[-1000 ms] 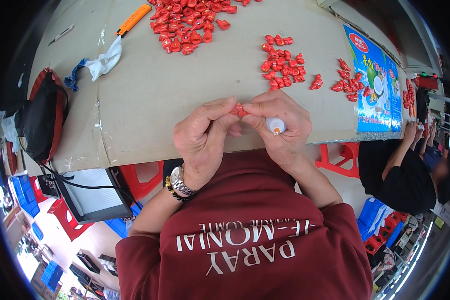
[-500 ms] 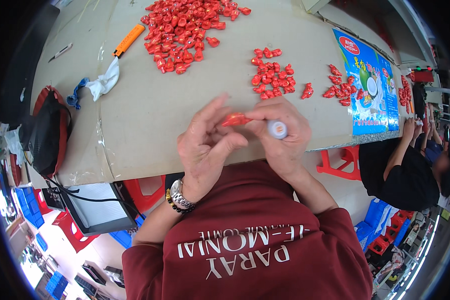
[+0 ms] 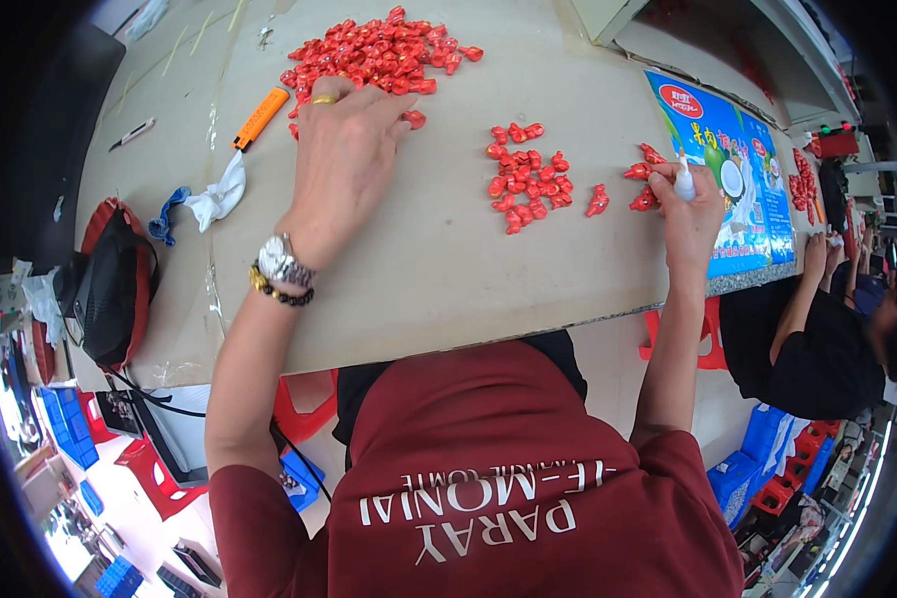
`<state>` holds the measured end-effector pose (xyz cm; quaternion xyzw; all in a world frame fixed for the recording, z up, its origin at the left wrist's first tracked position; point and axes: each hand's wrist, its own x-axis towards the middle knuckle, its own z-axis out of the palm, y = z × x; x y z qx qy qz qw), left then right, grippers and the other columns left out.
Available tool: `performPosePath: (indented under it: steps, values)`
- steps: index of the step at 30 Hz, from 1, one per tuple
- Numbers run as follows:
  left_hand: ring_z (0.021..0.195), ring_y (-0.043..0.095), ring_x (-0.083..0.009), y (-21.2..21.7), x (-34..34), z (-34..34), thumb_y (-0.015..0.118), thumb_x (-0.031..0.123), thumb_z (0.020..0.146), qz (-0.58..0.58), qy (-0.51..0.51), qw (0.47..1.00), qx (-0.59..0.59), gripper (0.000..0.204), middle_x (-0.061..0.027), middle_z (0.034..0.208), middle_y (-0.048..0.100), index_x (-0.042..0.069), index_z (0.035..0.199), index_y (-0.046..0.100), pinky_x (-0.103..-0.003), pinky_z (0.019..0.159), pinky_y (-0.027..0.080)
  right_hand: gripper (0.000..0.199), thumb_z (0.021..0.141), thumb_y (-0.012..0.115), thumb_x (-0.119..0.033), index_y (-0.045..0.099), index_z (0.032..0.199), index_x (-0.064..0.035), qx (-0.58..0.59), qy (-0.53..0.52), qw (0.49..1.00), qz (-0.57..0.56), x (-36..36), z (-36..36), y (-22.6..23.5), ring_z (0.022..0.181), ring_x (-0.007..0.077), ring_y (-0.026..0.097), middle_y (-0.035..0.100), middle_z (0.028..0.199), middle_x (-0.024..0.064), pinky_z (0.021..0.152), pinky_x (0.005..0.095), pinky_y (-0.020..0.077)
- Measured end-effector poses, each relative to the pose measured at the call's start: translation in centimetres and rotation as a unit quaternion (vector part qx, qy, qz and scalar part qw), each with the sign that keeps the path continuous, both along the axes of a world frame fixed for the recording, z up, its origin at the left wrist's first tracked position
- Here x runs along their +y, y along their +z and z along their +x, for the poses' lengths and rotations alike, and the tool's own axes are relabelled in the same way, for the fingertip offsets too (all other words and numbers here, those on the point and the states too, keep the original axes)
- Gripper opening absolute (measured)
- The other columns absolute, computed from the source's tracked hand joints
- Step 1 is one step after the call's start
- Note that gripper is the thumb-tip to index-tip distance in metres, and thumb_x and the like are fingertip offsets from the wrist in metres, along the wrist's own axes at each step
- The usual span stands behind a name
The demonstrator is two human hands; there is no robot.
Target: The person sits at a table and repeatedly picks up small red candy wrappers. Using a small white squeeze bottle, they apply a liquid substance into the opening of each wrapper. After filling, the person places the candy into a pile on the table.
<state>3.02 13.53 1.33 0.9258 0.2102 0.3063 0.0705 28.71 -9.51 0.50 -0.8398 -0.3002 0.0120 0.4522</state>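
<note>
My left hand lies over the near side of a big pile of small red figure-like pieces, fingers stretched and slightly apart. One loose red piece is beside its fingertips. What is under the palm is hidden. Over at the right, my right hand grips a small white squeeze bottle with its thin nozzle pointing up. That hand is at the edge of a small cluster of red pieces, partly covering it. Whether its fingertips also touch a piece, I cannot tell.
A middle group of red pieces and a single piece lie between my hands. On the left are an orange cutter, a white cloth, a pen and a dark bag. A blue printed sheet covers the right end.
My hands have parted from in front of my chest. The left moved to the far pile; the right carried the bottle to the right cluster. The red piece between them has left my left hand.
</note>
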Motion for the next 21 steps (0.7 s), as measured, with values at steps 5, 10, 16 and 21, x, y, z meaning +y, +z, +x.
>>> performPosePath:
  steps: [5,10,16,21]
  values:
    - [0.083,0.049,-0.0273,-0.4,1.8,1.8,0.070,0.009,0.077,0.004,-0.041,0.995,0.090,0.021,-0.0045,0.078,0.064,0.007,0.098,0.071,-0.038,0.076,0.041,0.021,0.075,0.073,-0.005,0.070,0.096,-0.0015,-0.047,-0.006,0.999,-0.023,0.0,0.4,0.1,0.077,0.0171,0.059,0.059,0.087,0.0072,0.069,0.0299,0.0478]
    - [0.083,0.048,-0.0267,0.4,1.1,2.0,0.071,0.012,0.076,0.020,-0.056,0.994,0.089,0.013,-0.0051,0.080,0.062,0.002,0.083,0.066,-0.038,0.075,0.040,0.037,0.079,0.070,-0.002,0.063,0.116,-0.0024,0.158,0.020,0.981,0.114,-0.1,-0.9,2.0,0.073,0.0109,0.058,0.059,0.088,0.0034,0.061,0.0242,0.0482]
    - [0.062,0.046,-0.0110,1.7,-3.7,1.2,0.067,0.012,0.086,-0.406,-0.022,0.909,-0.095,0.016,-0.0031,0.073,0.057,0.004,0.092,0.054,-0.027,0.054,0.038,0.044,0.080,0.062,0.004,0.050,0.122,-0.0004,0.239,0.108,0.949,0.174,-0.2,-3.9,4.6,0.068,0.0050,0.051,0.055,0.088,0.0017,0.052,0.0182,0.0378]
    - [0.058,0.046,-0.0051,0.4,-9.2,-1.1,0.064,0.016,0.092,-0.744,-0.091,0.584,-0.311,0.013,-0.0023,0.082,0.063,0.006,0.099,0.059,-0.020,0.048,0.036,0.051,0.076,0.054,0.007,0.039,0.123,-0.0016,0.252,0.214,0.928,0.173,0.8,-8.3,4.4,0.073,0.0098,0.053,0.051,0.101,0.0071,0.056,0.0216,0.0403]
